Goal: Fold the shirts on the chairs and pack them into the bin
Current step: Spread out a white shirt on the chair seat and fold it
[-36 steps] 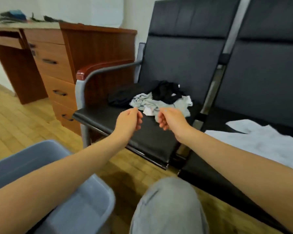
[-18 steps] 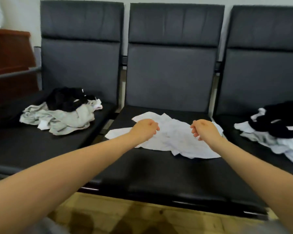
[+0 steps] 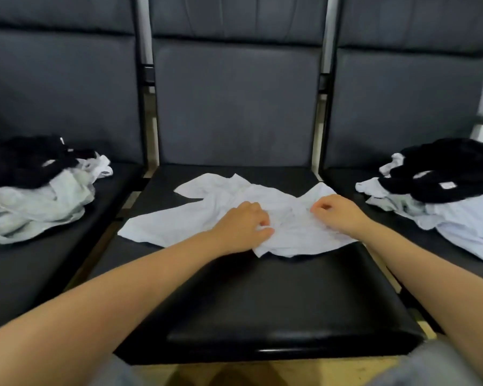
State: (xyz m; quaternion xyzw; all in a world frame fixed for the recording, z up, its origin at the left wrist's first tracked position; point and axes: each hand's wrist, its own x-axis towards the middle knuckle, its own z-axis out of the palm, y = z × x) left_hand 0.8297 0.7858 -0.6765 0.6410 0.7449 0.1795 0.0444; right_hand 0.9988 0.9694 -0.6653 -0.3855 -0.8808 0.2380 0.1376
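Lying crumpled on the middle chair (image 3: 276,302), the white shirt (image 3: 215,210) is pinched by the left hand (image 3: 241,228); the right hand (image 3: 336,211), fingers curled, grips its cloth too.

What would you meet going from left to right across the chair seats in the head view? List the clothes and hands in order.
Left clothes pile → left hand on the white shirt → right hand → right clothes pile.
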